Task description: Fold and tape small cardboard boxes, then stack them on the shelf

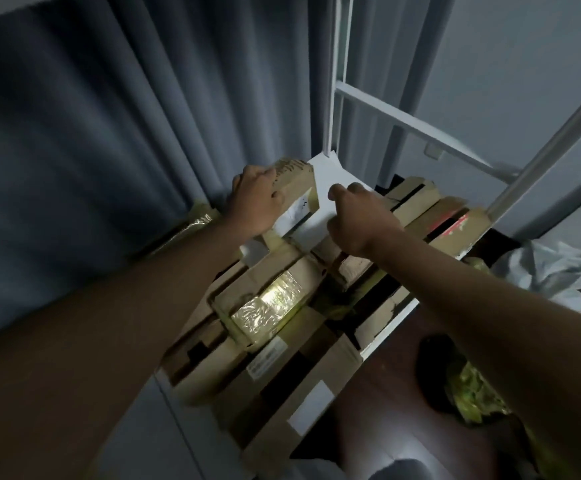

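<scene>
Cardboard box (297, 188) with unreadable white label, gripped by left hand (256, 202), right hand (360, 218) curled empty, white shelf (330, 174).

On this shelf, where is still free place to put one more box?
One bare white patch on the shelf, at the back corner by the post, between the box under the left hand and the right hand. Nearer the camera, boxes crowd it.

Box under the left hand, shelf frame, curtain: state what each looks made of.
Box: brown cardboard, matte, with a white paper label and glossy tape, gripped by the left hand.
Shelf frame: probably white-painted metal, judging by its thin straight bars.
Curtain: grey-blue fabric, hanging in soft folds.
</scene>
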